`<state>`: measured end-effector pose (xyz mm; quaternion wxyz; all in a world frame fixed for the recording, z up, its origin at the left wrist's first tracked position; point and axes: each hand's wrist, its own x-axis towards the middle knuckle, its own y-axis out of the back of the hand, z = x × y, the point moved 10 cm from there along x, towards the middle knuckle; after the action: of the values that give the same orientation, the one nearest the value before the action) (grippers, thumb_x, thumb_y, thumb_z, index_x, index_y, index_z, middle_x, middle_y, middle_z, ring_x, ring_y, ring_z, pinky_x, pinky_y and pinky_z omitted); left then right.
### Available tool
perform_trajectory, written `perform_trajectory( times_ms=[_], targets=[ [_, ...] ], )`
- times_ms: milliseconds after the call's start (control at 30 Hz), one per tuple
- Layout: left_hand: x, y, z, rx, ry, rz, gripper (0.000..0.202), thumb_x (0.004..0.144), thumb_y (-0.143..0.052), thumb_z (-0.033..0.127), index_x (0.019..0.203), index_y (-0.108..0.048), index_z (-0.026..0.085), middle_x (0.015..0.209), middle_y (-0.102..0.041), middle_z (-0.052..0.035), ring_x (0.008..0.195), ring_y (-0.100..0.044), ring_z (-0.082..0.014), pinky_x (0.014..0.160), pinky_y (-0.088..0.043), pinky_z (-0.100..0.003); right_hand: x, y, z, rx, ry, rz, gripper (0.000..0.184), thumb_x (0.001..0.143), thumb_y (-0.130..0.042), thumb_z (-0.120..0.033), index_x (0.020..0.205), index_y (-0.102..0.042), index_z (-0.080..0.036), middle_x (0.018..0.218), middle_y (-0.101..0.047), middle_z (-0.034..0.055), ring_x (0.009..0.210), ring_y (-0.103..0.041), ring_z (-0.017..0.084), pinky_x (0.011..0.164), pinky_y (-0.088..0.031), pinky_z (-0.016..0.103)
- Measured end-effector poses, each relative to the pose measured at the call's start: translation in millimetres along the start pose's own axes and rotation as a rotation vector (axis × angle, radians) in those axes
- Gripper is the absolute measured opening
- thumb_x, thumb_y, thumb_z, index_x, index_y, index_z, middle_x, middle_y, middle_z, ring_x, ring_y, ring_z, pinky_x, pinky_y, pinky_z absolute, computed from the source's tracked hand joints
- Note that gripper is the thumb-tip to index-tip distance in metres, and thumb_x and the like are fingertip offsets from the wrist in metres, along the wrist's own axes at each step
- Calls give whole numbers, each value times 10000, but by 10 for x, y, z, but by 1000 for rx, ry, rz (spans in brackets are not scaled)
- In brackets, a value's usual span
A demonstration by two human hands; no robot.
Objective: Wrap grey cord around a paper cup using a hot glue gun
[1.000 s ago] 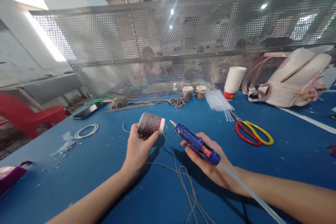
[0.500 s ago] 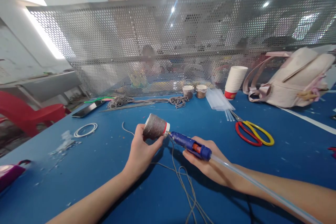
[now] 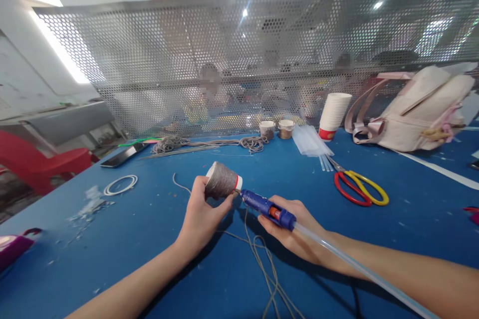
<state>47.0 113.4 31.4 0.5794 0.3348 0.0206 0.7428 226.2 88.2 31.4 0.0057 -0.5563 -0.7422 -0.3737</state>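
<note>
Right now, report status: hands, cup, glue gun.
Left hand grips cord-wrapped cup. Right hand holds glue gun, nozzle at cup's rim. Loose cord lies under hands.

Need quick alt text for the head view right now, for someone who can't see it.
The left hand holds a cord-wrapped cup while the right hand presses a blue glue gun nozzle to its rim, above a blue table. Red-and-yellow scissors and stacked paper cups lie beyond.
</note>
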Motion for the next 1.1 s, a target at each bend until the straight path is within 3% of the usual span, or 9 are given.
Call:
perform_trajectory(
  times_ms=[533,1100],
  targets=[
    [27,2,30,40,-62,-11,255,739,-646,319,856,-449,208,774,-476,29,713,-513,-145,674,-425,-292,-11,-14,-31,-68,59,-27,172,808,-524,-240,681,-409,-216,556,-474,-38,461,-367,90,473,-325,212],
    [56,-17,113,36,-114,-46,243,743,-662,317,840,-470,205,747,-464,38,651,-445,-118,617,-391,-259,11,68,23,-53,-5,-2,176,804,-536,-250,667,-436,-205,565,-512,-31,477,-394,89,499,-340,219]
  ],
)
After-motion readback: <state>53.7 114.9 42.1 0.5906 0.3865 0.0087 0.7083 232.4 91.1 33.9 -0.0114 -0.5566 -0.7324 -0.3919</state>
